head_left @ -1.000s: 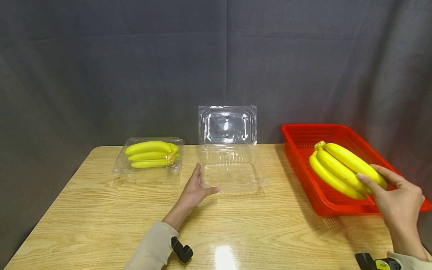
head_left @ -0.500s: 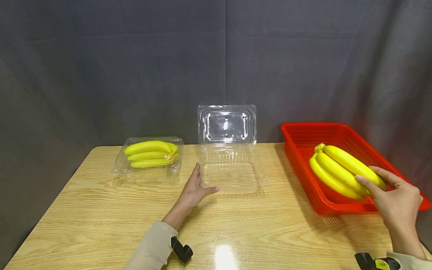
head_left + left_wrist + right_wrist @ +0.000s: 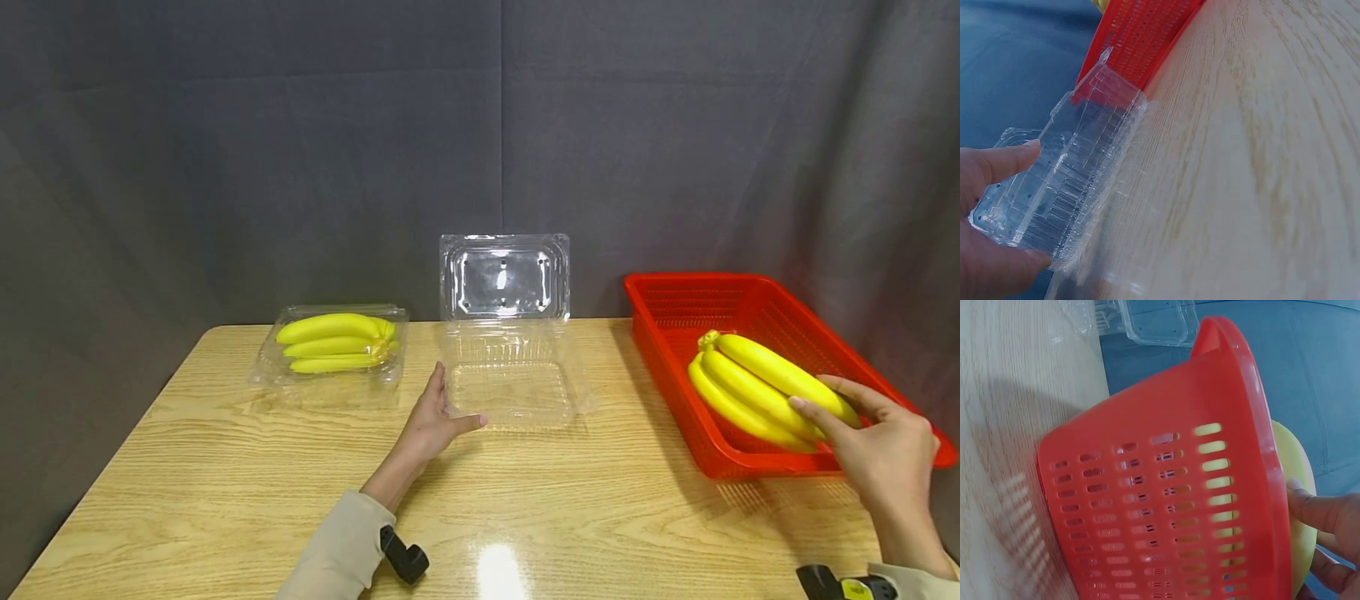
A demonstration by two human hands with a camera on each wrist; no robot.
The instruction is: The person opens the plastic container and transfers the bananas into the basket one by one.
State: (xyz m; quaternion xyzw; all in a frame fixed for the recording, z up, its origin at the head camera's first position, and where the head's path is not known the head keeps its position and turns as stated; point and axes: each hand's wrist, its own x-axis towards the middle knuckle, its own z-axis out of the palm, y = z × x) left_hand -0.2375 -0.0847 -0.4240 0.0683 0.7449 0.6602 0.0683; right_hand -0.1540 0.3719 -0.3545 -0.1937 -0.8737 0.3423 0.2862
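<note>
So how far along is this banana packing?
One closed box on the left already holds bananas, so that part looks done. In hand: the right hand grips a bunch over the red basket, while the left hand steadies the open empty box. Left, it seems: moving that bunch into the open box and shutting its raised lid.

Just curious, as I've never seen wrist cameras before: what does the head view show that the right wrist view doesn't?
Only the head view shows the left hand against the open clear box, plus the closed box of bananas. Only the right wrist view shows the red basket wall's slots up close. Both show the right hand gripping the banana bunch.
</note>
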